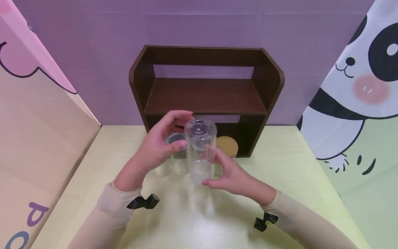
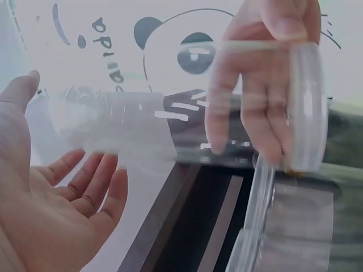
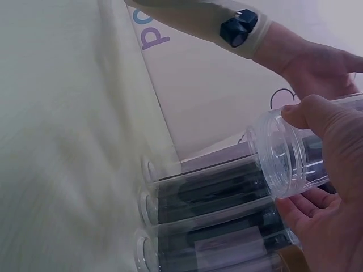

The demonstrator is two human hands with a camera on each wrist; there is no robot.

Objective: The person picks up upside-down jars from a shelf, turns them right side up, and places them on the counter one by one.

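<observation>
A tall clear jar [image 1: 193,154] hangs above the table, its closed base upward and its ringed mouth [image 3: 283,156] downward. My right hand [image 1: 231,173] grips it near the mouth end, thumb on one side and fingers on the other. To the left of the jar, my left hand [image 1: 153,145] is spread with loosely bent fingers; in the left wrist view its palm [image 2: 54,209] faces the jar with no grip on it. Behind stand other clear jars [image 1: 181,162], partly hidden by my hands and the held jar. One has a tan lid [image 1: 227,145].
A dark brown two-tier shelf [image 1: 205,97] stands at the back of the pale table [image 1: 276,166], directly behind the jars. A purple cloth [image 1: 202,24] hangs behind it. Printed panels flank the table, a panda [image 1: 351,90] on the right one.
</observation>
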